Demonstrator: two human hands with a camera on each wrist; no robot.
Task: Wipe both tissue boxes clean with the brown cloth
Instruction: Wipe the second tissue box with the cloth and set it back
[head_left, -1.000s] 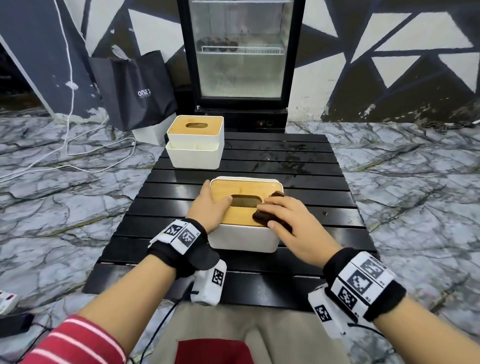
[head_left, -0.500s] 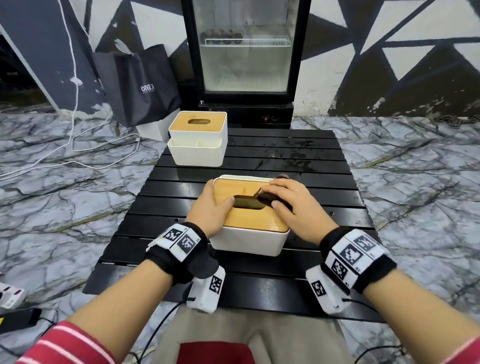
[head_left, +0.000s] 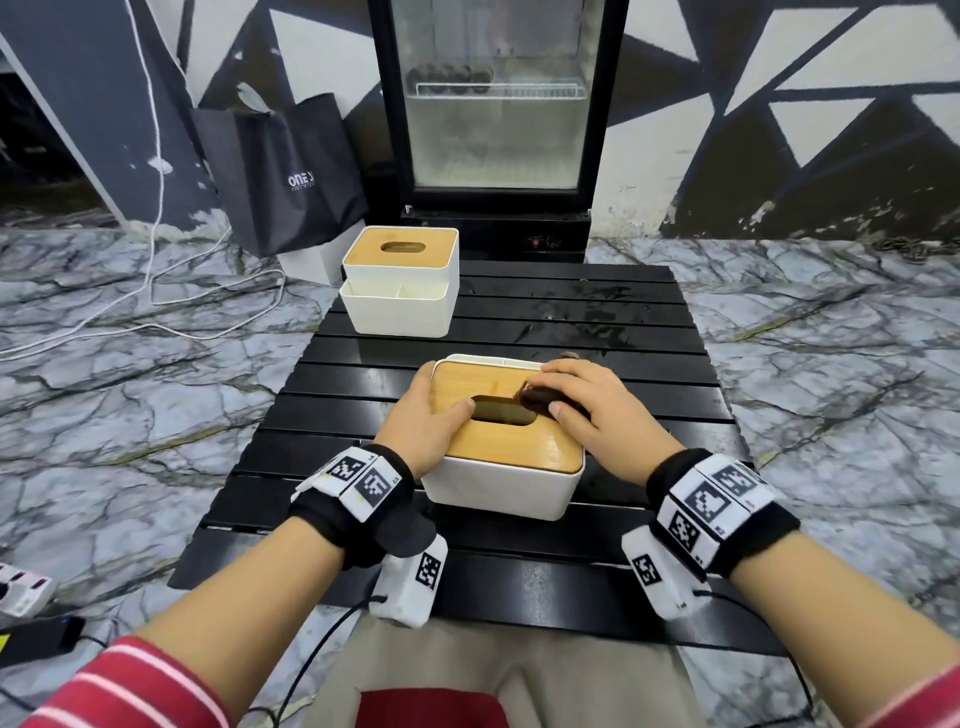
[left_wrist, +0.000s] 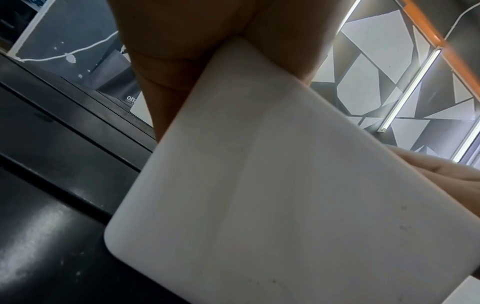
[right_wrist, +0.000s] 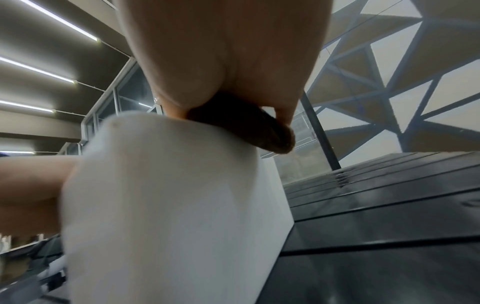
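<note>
A white tissue box with a wooden lid (head_left: 511, 441) stands in the middle of the black slatted table (head_left: 363, 374). My left hand (head_left: 428, 415) grips its left side, thumb lying on the lid by the slot; the left wrist view shows the box's white wall (left_wrist: 285, 195) against my palm. My right hand (head_left: 587, 402) presses the brown cloth (head_left: 537, 397) onto the lid's far right corner, fingers curled over it. In the right wrist view the cloth (right_wrist: 262, 131) bulges over the box's top edge. A second tissue box (head_left: 402, 280) stands at the table's far left.
A glass-door fridge (head_left: 498, 119) stands behind the table, with a black bag (head_left: 291, 171) to its left. White cables (head_left: 156, 312) lie on the marble floor. A power strip (head_left: 21, 587) sits at the lower left.
My right hand has slid the cloth from the near right of the slot to the lid's far right corner. The left hand stays on the box's left side.
</note>
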